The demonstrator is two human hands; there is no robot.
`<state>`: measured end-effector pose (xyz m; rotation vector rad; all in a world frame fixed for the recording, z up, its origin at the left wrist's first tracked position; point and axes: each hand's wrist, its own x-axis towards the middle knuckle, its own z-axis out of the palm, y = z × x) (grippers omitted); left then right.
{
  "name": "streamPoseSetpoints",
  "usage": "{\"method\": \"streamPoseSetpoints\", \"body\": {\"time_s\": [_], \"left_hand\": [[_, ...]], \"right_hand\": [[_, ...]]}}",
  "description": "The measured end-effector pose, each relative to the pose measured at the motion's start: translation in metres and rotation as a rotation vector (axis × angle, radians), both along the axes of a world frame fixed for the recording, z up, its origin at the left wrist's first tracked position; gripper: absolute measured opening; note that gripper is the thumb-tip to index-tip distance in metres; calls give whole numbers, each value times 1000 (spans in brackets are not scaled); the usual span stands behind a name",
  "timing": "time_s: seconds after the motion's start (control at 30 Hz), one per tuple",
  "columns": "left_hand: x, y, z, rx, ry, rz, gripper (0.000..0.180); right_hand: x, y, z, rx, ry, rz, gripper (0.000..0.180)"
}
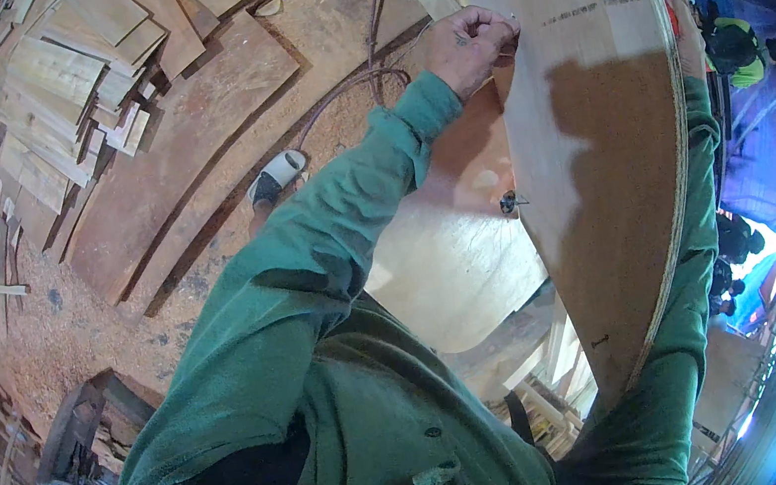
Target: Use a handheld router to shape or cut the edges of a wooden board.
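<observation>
A large plywood panel (589,112) with a curved right edge stretches away between my arms. My shadow falls across its nearer part, and dark marks run over its face farther up. At the panel's left edge is my left hand (471,47), its fingers curled into a pinch; whatever lies between the fingertips is too small to make out. Against the curved right edge rests my right hand (688,37), foreshortened and partly hidden, its fingers unclear. A small red thing (672,17) shows beside it. Below the left edge, a dark metal fitting (509,202) sticks out.
Stacked wood offcuts (54,92) and long curved boards (184,152) cover the floor at left. A hose (373,74) loops near my left forearm. A white shoe (282,173) shows below. A machine (81,469) stands lower left. At right are a blue tarp (762,156) and a person (741,54).
</observation>
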<state>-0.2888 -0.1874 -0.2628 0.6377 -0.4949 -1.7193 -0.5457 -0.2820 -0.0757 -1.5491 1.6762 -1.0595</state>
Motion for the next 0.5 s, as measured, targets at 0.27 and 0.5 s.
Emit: {"method": "streamPoseSetpoints", "body": {"time_s": [0.27,0.5], "left_hand": [[-4,1,13,-43,-1,-71,14],[6,1,8,-26,33,-62,13]], "right_hand": [[-11,2,16,27,-114,-187,39],[-2,-10,4,77,-244,-156,40]]}}
